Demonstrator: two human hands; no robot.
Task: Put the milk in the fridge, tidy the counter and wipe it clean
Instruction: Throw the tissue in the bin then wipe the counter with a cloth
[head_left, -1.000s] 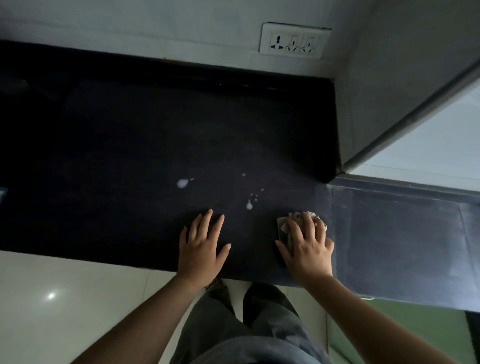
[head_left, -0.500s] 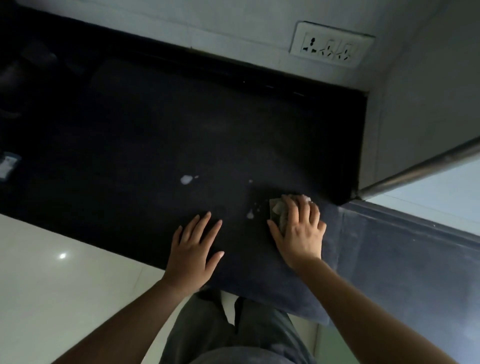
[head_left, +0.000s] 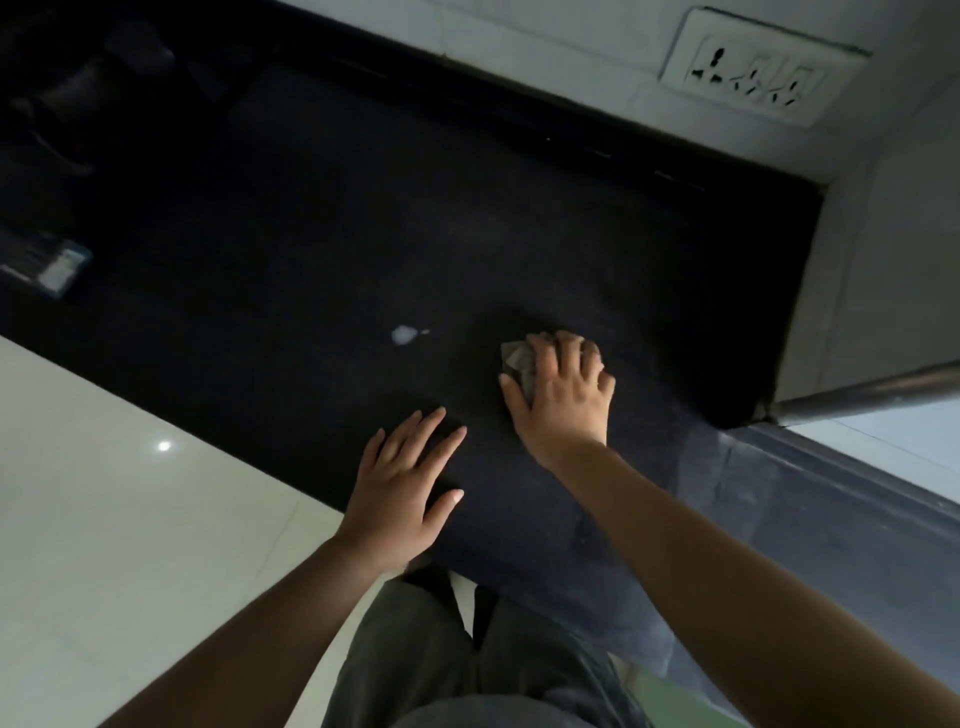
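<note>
The right hand (head_left: 563, 397) presses a small folded grey cloth (head_left: 518, 364) down on the dark counter (head_left: 322, 223). Its fingers (head_left: 566, 349) are close together and bent over the top of the cloth, and the thumb lies along the cloth's near left side. Only the cloth's left corner shows beyond the hand. The cloth sits in the right half of the counter, nearer the front edge than the wall. To its left, apart from it, a white spill (head_left: 404, 334) lies on the counter with a tiny drop just beside it. The left hand (head_left: 402, 493) rests palm down at the counter's front edge, fingers straight and slightly spread, holding nothing; it is near the right hand but not touching it. At the far left edge of the counter lies a small blue-edged packet (head_left: 57, 267), too dim to read. A white socket plate (head_left: 758, 67) is set in the wall behind the counter. A metal rail (head_left: 872, 389) runs along the right side. Below the counter are a pale glossy floor (head_left: 130, 519) and the person's grey trousers (head_left: 467, 670).
</note>
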